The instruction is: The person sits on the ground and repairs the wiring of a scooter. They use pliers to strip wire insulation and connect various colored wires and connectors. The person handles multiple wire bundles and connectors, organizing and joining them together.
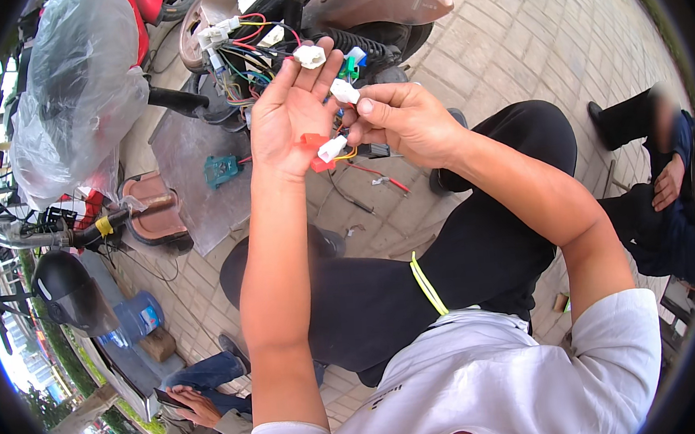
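Observation:
My left hand [297, 113] is palm up beside the opened scooter, its fingers stretched out. Against those fingers rests a white wire connector [310, 56]; whether they grip it cannot be made out. Close by on the right, my right hand [405, 118] pinches another white connector [345, 91] between thumb and fingers. Below it, a smaller white connector [332, 149] and a red connector [312, 141] hang over my left wrist and palm. A green connector [349, 66] shows just beyond my right fingertips. Several coloured wires [250, 60] run from the scooter, with white plugs [217, 34] among them.
A scooter body panel [382, 0] and a coil spring [365, 45] lie ahead. Left are a teal part [221, 170], a plastic-covered object [77, 90] and a black helmet [65, 286]. One person [204, 409] sits lower left; another [664, 190] is at right.

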{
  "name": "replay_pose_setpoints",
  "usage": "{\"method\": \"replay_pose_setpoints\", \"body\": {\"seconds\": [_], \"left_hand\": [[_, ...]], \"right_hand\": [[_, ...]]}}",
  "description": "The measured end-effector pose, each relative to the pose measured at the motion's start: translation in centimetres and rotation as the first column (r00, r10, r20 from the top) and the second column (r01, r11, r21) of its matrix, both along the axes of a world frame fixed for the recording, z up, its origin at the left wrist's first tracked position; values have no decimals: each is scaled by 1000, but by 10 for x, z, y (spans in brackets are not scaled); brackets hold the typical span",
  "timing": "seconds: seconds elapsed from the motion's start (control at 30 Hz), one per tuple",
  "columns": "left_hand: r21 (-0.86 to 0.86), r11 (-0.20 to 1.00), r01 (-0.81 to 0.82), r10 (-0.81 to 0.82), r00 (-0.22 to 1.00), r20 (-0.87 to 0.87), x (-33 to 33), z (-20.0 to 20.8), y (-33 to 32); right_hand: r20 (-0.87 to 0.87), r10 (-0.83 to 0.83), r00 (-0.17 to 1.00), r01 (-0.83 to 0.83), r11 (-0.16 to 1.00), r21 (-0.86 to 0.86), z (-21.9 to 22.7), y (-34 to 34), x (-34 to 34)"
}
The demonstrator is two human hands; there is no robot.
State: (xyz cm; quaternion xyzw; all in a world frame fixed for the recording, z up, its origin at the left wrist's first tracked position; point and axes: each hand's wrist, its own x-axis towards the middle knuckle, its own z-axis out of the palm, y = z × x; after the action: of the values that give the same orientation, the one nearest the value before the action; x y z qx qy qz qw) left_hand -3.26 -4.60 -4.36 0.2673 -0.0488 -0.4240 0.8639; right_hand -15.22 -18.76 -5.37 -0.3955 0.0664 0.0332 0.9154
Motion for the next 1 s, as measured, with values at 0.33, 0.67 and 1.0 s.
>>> {"method": "replay_pose_setpoints", "body": {"seconds": [0.33, 0.67, 1.0], "left_hand": [[69, 989, -131, 127, 990, 58, -6, 1, 7], [73, 994, -84, 82, 996, 32, -11, 11, 6], [44, 998, -55, 56, 998, -12, -6, 2, 9]], "right_hand": [[-40, -133, 990, 116, 953, -279, 16, -4, 8], [-30, -105, 994, 99, 983, -155, 15, -5, 12], [-36, -128, 991, 107, 931, -349, 28, -4, 7]]}}
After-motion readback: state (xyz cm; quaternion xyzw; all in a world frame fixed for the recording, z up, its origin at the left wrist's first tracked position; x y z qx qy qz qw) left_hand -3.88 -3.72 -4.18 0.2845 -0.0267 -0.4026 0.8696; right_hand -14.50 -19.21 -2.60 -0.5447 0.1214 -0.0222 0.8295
